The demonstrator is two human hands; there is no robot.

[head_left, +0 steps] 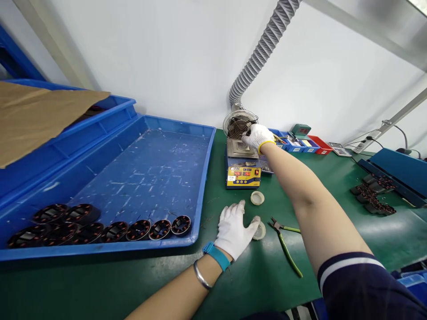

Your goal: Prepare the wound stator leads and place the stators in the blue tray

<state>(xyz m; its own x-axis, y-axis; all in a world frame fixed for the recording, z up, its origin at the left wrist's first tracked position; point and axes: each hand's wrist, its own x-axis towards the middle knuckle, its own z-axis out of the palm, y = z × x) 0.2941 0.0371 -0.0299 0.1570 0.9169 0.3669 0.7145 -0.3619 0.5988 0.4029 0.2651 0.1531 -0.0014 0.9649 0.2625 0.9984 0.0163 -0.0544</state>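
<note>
My right hand (pixel 258 137), in a white glove with a yellow cuff, reaches over the yellow-fronted solder pot (pixel 243 174) with lit red digits. Its fingers are closed; a small dark piece shows at them, too small to name. My left hand (pixel 233 231), also gloved, lies on the green table with fingers spread and holds nothing. Beside its thumb is a small round dish (pixel 259 231), and a second pale dish (pixel 257 198) lies in front of the pot. Green-handled cutting pliers (pixel 283 244) rest with their jaws apart to the right of the dishes.
A large blue tray (pixel 204 195) on the left holds several black ring-shaped coil parts (pixel 138 230). Behind the pot stand a round fan (pixel 238 127) and a grey flexible duct (pixel 263 49). Small bins (pixel 318 145) line the wall; more dark parts (pixel 373 195) lie at right.
</note>
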